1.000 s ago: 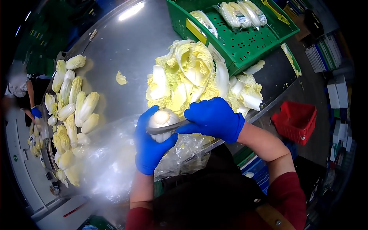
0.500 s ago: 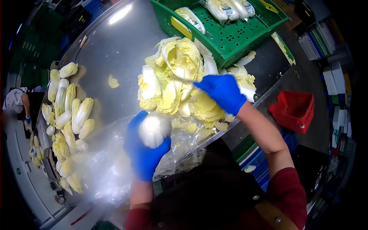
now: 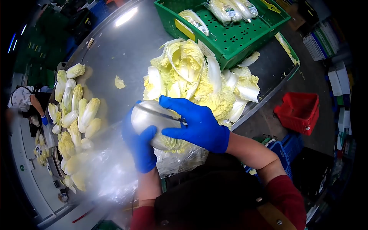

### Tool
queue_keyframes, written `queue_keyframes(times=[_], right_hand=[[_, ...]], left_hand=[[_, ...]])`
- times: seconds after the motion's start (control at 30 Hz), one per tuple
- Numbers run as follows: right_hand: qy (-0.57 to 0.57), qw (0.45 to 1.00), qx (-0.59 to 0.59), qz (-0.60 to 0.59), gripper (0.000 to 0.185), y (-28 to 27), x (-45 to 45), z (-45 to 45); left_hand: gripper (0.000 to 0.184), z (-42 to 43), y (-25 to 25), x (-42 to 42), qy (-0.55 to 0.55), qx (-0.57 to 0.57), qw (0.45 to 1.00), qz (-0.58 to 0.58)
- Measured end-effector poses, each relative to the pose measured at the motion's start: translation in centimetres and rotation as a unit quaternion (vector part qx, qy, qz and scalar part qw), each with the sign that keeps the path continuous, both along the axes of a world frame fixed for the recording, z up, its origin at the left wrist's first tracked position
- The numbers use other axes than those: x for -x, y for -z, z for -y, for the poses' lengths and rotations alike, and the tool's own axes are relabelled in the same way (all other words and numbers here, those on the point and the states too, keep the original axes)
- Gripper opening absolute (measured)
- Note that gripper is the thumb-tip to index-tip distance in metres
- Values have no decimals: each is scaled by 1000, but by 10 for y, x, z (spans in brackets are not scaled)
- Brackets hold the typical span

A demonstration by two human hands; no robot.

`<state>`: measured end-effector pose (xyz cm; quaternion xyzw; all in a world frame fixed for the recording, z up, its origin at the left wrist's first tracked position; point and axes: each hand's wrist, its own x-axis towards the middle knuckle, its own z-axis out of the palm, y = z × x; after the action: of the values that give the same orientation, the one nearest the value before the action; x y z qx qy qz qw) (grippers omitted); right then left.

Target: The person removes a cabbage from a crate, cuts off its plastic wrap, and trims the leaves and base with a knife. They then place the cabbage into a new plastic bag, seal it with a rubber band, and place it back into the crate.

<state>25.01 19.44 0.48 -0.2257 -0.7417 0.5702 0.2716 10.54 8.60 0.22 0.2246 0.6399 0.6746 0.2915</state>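
Currently, left hand (image 3: 140, 149): cupped around the left side of a pale, rounded Chinese cabbage (image 3: 147, 119), thumb laid on the near face; fingers mostly hidden or blurred.
Right hand (image 3: 197, 122): closed around the dark handle of a slim steel-bladed knife (image 3: 157, 112), thumb and forefinger stretched toward the cabbage; full grip not visible.
Cabbage: held up between both hands, at the near edge of the broad grey metal table (image 3: 115, 50).
Blade: slanting across the cabbage's pale upper face; whether cutting in or only touching, cannot tell.
Step in hand: trimming, by the look of it.
Next move: need for a firm left hold, a controlled stroke, and an edge kept clear of the left thumb.
Film: crumpled clear plastic sheet (image 3: 182, 159), near, beneath the hands.
Leaves: loose heap of yellow-white cabbage leaves (image 3: 184, 65), just beyond the hands.
Loose heads: long yellow-white cabbages (image 3: 90, 109), clustered at left.
Crate: perforated green plastic crate (image 3: 237, 54), far right, with film-wrapped cabbages (image 3: 226, 11) inside.
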Motion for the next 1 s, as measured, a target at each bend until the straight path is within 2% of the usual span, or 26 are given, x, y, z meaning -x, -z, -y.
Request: queue_keyframes(times=[0.13, 0.17, 0.23, 0.37, 0.43, 0.57, 0.63, 0.73, 0.77, 0.87, 0.9, 0.93, 1.0], right_hand=[[22, 999, 40, -23, 59, -6, -1, -1], [30, 999, 21, 1, 59, -10, 0, 0], [49, 997, -17, 50, 61, -20, 2, 0], [11, 999, -6, 47, 59, -21, 3, -13], [-19, 998, 10, 51, 57, -25, 2, -17], [-9, 1000, -6, 18, 50, -14, 7, -14], [-11, 999, -1, 46, 45, -11, 8, -11], [20, 999, -27, -4, 38, 1, 14, -4], [5, 999, 32, 8, 34, 2, 16, -6], [28, 983, 175, -39, 31, 10, 10, -21], [37, 976, 215, 1, 28, -3, 2, -35], [43, 965, 254, 42, 26, -17, -9, -51], [37, 932, 354, -70, 16, -23, -30, -80]], left_hand=[[78, -7, -4, -14, -23, 42, 985, -164], [84, -5, 4, -13, -7, 6, 985, -175], [84, -7, 3, -19, -4, -17, 984, -177], [84, -6, 5, -20, 7, -21, 977, -214], [85, -4, 6, -20, 14, -25, 982, -189], [87, -3, 7, -22, 10, -26, 990, -140], [86, -3, 12, -19, 2, -17, 988, -154], [84, -6, 11, -15, 2, -4, 988, -155], [83, -5, 10, -12, 1, 3, 988, -152], [70, 4, 12, 24, -40, 26, 993, -104], [62, 9, 18, 38, -94, 14, 995, -24], [59, 16, 32, 56, -147, -50, 980, 122], [60, 28, 34, 74, -163, -166, 937, 261]])
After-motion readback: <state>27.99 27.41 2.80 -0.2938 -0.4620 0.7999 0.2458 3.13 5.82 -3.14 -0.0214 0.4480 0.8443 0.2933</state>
